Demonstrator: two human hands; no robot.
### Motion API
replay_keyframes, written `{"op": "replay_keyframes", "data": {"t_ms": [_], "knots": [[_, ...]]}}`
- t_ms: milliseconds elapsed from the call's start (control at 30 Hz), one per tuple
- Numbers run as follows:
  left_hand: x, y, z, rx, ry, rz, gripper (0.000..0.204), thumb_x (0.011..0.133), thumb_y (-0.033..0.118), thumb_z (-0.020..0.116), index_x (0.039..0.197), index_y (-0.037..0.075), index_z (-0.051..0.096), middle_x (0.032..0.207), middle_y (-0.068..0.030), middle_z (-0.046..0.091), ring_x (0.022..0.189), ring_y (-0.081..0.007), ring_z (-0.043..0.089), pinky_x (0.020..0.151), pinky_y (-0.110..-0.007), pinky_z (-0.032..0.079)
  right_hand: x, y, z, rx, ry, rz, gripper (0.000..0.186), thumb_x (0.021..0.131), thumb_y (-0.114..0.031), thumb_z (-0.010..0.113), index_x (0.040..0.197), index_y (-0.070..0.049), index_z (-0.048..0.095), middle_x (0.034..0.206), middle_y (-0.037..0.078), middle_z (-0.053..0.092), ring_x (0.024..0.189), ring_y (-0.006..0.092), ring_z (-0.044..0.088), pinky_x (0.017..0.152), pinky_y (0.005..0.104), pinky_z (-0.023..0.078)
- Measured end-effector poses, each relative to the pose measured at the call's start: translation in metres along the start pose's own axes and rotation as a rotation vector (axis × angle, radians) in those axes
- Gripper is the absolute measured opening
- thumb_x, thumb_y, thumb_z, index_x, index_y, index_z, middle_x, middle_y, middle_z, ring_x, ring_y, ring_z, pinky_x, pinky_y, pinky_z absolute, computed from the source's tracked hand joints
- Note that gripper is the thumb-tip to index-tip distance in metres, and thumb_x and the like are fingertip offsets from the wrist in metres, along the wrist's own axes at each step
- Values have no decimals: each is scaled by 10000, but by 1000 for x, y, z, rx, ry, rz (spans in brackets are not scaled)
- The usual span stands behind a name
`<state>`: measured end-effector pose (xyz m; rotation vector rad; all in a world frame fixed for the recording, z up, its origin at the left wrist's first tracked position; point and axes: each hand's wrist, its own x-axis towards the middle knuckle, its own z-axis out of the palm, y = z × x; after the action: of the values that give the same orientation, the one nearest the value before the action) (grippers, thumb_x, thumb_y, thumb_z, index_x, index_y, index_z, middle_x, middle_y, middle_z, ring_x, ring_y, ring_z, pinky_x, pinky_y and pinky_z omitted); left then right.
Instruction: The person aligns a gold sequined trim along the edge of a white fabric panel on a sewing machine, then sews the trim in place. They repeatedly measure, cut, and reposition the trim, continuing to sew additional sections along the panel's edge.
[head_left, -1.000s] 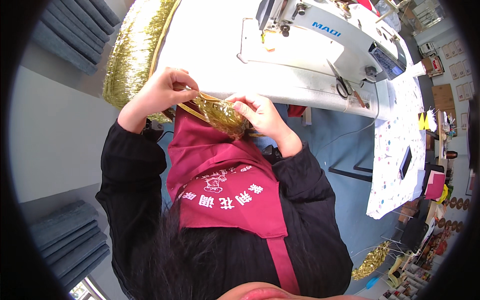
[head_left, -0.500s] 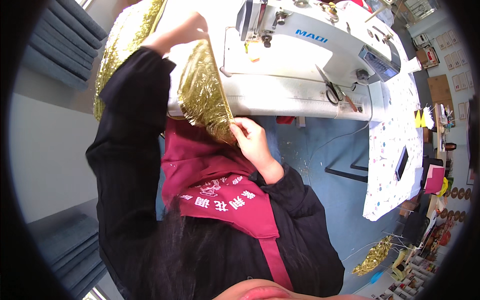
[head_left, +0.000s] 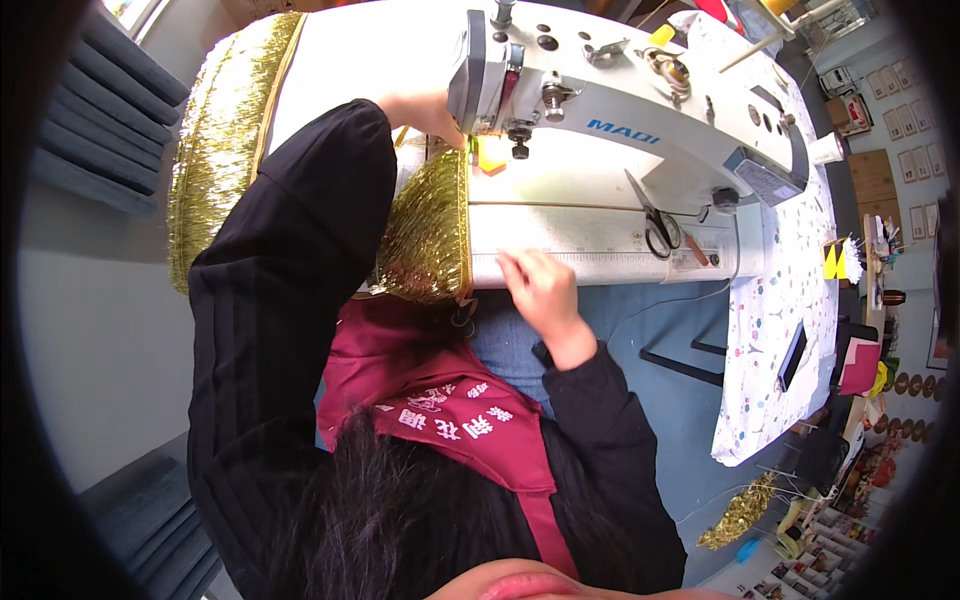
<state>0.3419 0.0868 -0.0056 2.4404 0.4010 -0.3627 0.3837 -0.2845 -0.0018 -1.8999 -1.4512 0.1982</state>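
Feeding gold tinsel fringe to the sewing machine, left hand fingers hidden, grip unclear; right hand lies released at the surface's near edge; best kept straight.

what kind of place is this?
Likely a small sewing workshop: an industrial sewing machine on a white table, gold fringe trim fed under it, scissors close by.

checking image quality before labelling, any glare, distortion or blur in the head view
Head view: strong fisheye, so the sewing machine and table edge bow and a black rim rings the frame; the white tabletop behind the gold fringe fabric is blown out; the left hand and right hand look sharp; hair and chin at the bottom are soft.
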Motion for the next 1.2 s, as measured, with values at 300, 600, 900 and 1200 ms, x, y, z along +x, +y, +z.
{"op": "replay_keyframes", "data": {"t_ms": [300, 600, 900, 1200], "knots": [[-2, 1, 1, -165, -2, 116, 510, 723, 228, 895, 1170, 47, 727, 987, -110, 764, 857, -201, 695, 745, -363, 553, 92, 10, 37, -124, -115, -283, 324, 906, -133, 699, 1207, -77, 593, 1448, 65, 590, 1082, 295, 622, 843, 441, 561], [-3, 7, -7, -171, -123, 199, 410, 797, 175, 861, 1147, 18, 715, 1004, -89, 749, 864, -148, 638, 761, -337, 555, 94, 10, 49, -248, -58, -260, 275, 888, -142, 699, 1131, -89, 580, 1389, 36, 640, 919, 304, 625, 766, 445, 543], [40, -31, -124, 354, 112, -94, 629, 758, 167, 907, 1303, 20, 628, 1228, -144, 708, 1127, -256, 655, 944, -406, 547, 93, 5, 47, -240, -43, -250, 252, 884, -132, 698, 1091, -108, 555, 1408, 3, 625, 903, 298, 593, 791, 443, 509], [-50, 0, -55, 406, 609, -128, 397, 869, -70, 571, 1230, 78, 647, 1184, -187, 672, 1108, -386, 657, 967, -456, 533, 95, 10, 52, -238, -24, -267, 217, 890, -133, 679, 1074, -104, 568, 1394, 10, 645, 899, 300, 596, 783, 447, 519]]}}
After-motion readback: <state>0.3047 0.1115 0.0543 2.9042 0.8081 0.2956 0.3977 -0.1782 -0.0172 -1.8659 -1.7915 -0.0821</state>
